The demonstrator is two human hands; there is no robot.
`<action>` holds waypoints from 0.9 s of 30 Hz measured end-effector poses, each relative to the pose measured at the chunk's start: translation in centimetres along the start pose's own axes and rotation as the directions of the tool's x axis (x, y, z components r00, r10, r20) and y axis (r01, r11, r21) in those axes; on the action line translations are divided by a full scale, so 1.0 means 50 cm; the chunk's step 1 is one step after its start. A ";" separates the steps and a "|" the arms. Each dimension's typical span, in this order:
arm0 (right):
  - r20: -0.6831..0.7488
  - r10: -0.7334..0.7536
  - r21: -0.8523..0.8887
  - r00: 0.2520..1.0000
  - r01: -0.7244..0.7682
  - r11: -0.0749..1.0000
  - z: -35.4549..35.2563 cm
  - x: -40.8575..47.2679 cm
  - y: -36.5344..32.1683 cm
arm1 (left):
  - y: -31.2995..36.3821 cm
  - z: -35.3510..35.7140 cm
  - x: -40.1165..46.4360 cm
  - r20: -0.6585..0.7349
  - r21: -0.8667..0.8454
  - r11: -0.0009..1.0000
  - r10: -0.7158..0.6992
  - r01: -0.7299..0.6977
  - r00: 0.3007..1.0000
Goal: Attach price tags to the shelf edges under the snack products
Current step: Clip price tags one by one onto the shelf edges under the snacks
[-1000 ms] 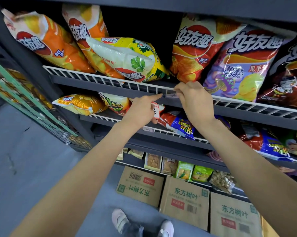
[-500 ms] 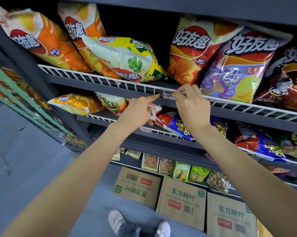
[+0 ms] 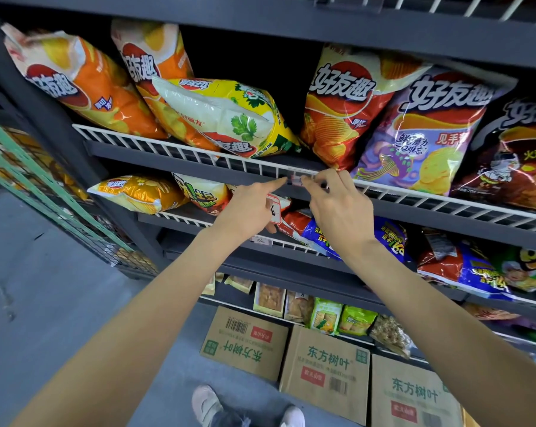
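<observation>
The small clear plastic price tag holder point(image 3: 296, 179) sits on the dark grey metal shelf edge point(image 3: 180, 167), below the red crisp bag point(image 3: 347, 112). The right hand point(image 3: 337, 208) pinches its right end, seemingly to steady it. The left hand point(image 3: 254, 208) presses one straight forefinger on its left end while its curled fingers keep spare white paper tags point(image 3: 274, 208) ready.

Three cardboard boxes point(image 3: 325, 362), two hands point(image 3: 251, 208).

The right hand point(image 3: 340, 208) slid a little right along the shelf edge point(image 3: 199, 167), uncovering the price tag point(image 3: 296, 179).
</observation>
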State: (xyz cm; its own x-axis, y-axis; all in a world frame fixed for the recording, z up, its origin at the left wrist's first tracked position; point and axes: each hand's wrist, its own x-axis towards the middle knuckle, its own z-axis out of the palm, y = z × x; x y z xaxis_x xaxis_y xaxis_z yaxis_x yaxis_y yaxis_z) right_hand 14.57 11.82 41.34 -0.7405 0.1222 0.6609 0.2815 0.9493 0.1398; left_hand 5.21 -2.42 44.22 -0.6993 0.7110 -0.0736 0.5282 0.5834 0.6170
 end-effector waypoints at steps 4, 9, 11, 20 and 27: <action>-0.015 -0.010 0.036 1.000 0.010 0.999 0.000 -0.002 -0.004 | 0.002 -0.002 0.000 -0.007 0.011 1.000 0.013 -0.012 1.000; 0.015 -0.061 0.058 0.998 0.060 0.997 0.006 -0.001 0.005 | -0.003 -0.003 0.008 -0.003 0.022 0.999 0.035 -0.035 0.999; 0.023 -0.089 0.059 0.996 0.087 0.994 0.009 -0.001 0.010 | -0.003 -0.001 0.013 -0.018 0.009 0.999 0.046 -0.046 0.999; 0.147 -0.253 -0.077 0.956 0.266 0.961 0.018 -0.011 0.042 | 0.023 0.003 -0.013 -0.120 -0.465 0.885 -0.074 0.010 0.990; 0.258 -0.246 0.005 0.934 0.253 0.967 -0.004 -0.008 0.046 | 0.047 0.010 -0.048 -0.102 -0.585 0.810 -0.124 0.041 0.987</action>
State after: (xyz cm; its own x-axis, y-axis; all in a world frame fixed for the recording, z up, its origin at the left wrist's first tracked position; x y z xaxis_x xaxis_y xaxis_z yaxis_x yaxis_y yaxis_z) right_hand 15.63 13.92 41.54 -0.9186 -0.0446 0.3926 0.0815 0.9509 0.2986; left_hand 8.39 -2.55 45.46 -0.8045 0.5899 -0.0692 0.1175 0.2723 0.9550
